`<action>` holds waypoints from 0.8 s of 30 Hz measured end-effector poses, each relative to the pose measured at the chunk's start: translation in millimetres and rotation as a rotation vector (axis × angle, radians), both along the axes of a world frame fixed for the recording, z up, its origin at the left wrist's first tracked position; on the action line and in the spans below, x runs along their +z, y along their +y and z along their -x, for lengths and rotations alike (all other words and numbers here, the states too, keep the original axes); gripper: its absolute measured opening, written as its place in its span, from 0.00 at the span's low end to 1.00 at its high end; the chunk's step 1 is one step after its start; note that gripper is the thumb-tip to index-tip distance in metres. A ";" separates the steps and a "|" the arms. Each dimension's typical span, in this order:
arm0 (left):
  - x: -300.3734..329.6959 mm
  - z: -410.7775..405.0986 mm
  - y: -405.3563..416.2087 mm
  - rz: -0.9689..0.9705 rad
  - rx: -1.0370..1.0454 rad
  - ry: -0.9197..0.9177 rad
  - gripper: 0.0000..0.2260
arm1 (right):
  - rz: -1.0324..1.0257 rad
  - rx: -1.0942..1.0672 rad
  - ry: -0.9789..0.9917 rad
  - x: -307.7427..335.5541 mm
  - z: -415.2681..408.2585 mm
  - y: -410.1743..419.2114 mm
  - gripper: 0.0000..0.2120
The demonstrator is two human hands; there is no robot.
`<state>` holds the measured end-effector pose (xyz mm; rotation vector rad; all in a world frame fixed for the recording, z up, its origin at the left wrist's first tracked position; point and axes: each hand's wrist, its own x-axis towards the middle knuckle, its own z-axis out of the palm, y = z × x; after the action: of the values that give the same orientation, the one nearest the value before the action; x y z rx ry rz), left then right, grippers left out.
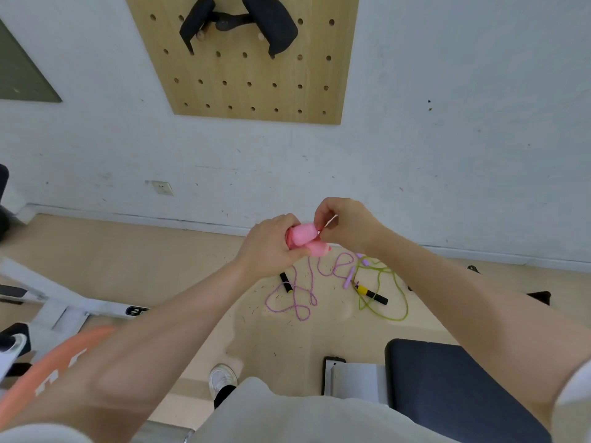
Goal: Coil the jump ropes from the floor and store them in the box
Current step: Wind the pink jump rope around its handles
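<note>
My left hand (268, 247) grips the pink jump rope handles (305, 239), fingers curled round them, held up in front of me above the floor (160, 266). My right hand (347, 223) touches the bundle's far end, pinching a thin strand there (the rope itself, I think). Below, a purple jump rope (300, 295) lies loose on the floor, and just right of it a green jump rope (388, 292).
</note>
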<state>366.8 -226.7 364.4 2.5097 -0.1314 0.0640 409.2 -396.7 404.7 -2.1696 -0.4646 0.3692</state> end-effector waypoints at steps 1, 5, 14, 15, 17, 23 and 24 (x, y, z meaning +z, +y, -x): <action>1.7 1.3 5.3 0.123 -0.045 0.085 0.14 | -0.016 0.040 0.069 2.3 -0.3 -3.0 0.14; 8.2 11.6 16.2 0.372 -0.222 0.280 0.19 | -0.153 0.194 0.453 9.9 2.6 -15.1 0.10; 10.1 11.1 12.8 0.742 -0.128 0.474 0.12 | -0.109 0.294 -0.144 14.7 -1.9 -6.0 0.09; 10.0 11.2 12.1 0.725 -0.119 0.479 0.10 | -0.092 0.323 -0.193 14.0 -3.3 -5.0 0.10; 9.5 12.0 11.9 0.732 -0.075 0.473 0.07 | -0.043 0.380 -0.244 11.9 -5.1 -2.7 0.09; 3.4 7.7 21.3 0.689 0.039 0.530 0.15 | 0.286 0.449 -0.383 -0.6 -4.6 9.9 0.10; 4.9 5.8 21.2 0.631 0.045 0.518 0.12 | 0.314 0.425 -0.393 -1.7 -6.1 13.2 0.10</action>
<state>360.9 -205.5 369.3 1.8270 0.1407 -0.4545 415.3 -383.5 403.0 -2.4487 -1.1651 0.2535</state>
